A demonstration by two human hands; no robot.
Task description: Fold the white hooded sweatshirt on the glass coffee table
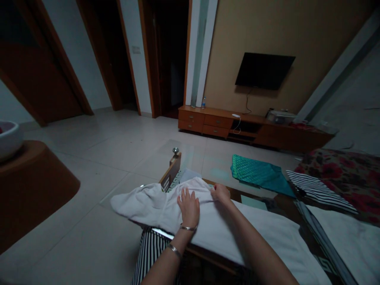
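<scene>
A white garment (pixel 249 227), with what looks like a hood (pixel 141 204) hanging past the table's left end, lies stretched along a low glass-topped table in front of me. My left hand (pixel 189 208) rests flat on it with fingers spread, two silver bangles on the wrist. Just to the right, my right hand (pixel 221 194) is closed in a pinch on the garment's far edge. Its fingertips are partly hidden by the hand itself.
Folded teal cloth (pixel 258 174), a striped piece (pixel 320 190) and another white cloth (pixel 347 233) lie to the right, near a floral-covered seat (pixel 341 168). A brown stand (pixel 35 190) bears a white bowl (pixel 12 138) at left. Beyond are a TV cabinet (pixel 218 122) and a television (pixel 264 71).
</scene>
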